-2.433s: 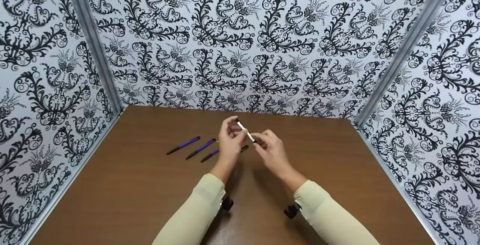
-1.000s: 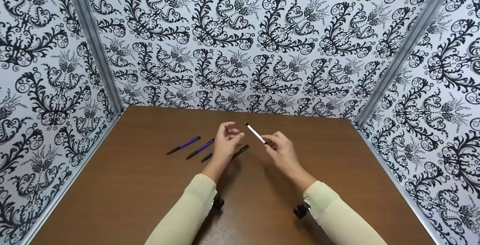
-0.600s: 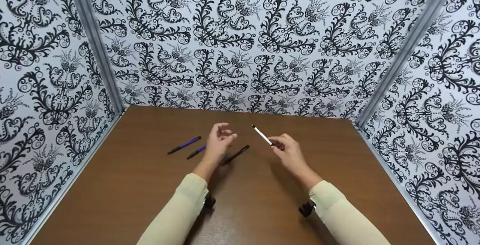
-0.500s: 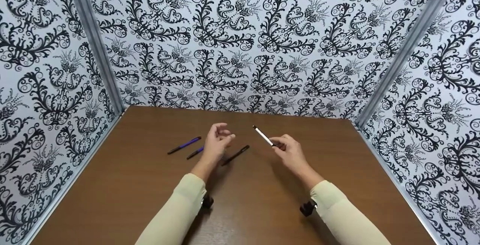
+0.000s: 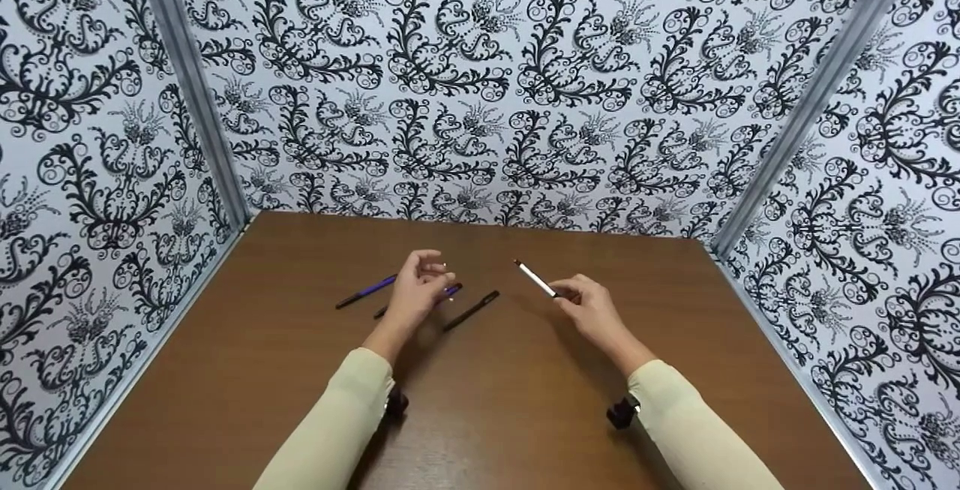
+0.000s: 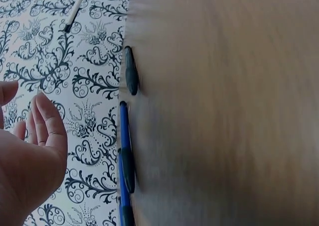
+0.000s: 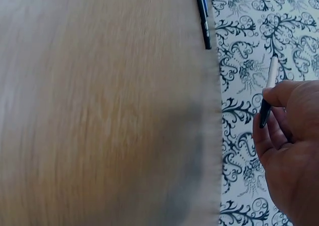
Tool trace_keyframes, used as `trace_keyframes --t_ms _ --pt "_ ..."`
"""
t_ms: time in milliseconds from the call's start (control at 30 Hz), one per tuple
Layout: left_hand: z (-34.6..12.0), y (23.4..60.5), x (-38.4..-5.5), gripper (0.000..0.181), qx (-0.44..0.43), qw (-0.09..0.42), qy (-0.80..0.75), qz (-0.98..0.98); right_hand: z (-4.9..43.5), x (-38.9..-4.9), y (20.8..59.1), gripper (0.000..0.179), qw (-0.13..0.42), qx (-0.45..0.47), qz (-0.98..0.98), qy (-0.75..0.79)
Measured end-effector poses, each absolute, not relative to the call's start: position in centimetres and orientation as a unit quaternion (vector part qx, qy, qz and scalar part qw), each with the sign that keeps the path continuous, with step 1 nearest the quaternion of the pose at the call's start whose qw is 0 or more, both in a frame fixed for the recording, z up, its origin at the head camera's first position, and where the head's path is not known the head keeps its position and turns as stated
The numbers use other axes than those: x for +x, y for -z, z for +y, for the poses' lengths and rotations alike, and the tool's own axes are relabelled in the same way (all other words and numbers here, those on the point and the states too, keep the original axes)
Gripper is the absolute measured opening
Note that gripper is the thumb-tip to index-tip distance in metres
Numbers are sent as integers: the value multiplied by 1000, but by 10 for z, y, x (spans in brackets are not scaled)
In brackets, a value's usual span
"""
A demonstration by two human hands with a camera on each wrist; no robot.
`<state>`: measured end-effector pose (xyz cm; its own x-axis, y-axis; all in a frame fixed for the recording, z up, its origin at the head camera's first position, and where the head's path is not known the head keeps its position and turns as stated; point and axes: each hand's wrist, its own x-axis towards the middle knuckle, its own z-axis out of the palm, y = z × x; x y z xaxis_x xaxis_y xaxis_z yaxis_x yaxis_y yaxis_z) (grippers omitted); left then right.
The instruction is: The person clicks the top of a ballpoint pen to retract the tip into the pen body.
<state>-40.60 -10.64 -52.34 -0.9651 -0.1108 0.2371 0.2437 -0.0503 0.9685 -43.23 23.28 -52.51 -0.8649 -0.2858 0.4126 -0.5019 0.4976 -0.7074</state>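
Observation:
My right hand (image 5: pixel 596 311) pinches a white pen (image 5: pixel 534 277) near its black lower end, above the table. The pen's white shaft tilts up and to the left; in the right wrist view its dark end (image 7: pixel 265 114) lies between thumb and fingers. My left hand (image 5: pixel 416 291), fingers loosely bent and holding nothing, hovers over several pens. A blue pen (image 5: pixel 367 291) with dark ends lies farthest left. Two other blue pens, including the one whose blue end (image 5: pixel 453 291) shows beside the thumb, are partly hidden by that hand. To their right lies a black pen (image 5: pixel 471 311).
The brown wooden table (image 5: pixel 510 400) has patterned black-and-white walls (image 5: pixel 480 100) at its back and sides. Grey strips (image 5: pixel 187 85) cover the corners. A dark wrist camera (image 5: pixel 622 413) hangs under the right sleeve, and another (image 5: pixel 396 402) under the left.
Both hands were on the white pen earlier. The left hand has let go and moved left over the blue pens, uncovering the black pen. The right hand has drawn the pen to the right.

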Motion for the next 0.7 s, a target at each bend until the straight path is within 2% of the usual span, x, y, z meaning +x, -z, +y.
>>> trace_keyframes --t_ms 700 --pt "-119 517 -406 44 -44 100 745 -658 236 -445 548 20 93 209 -880 -416"
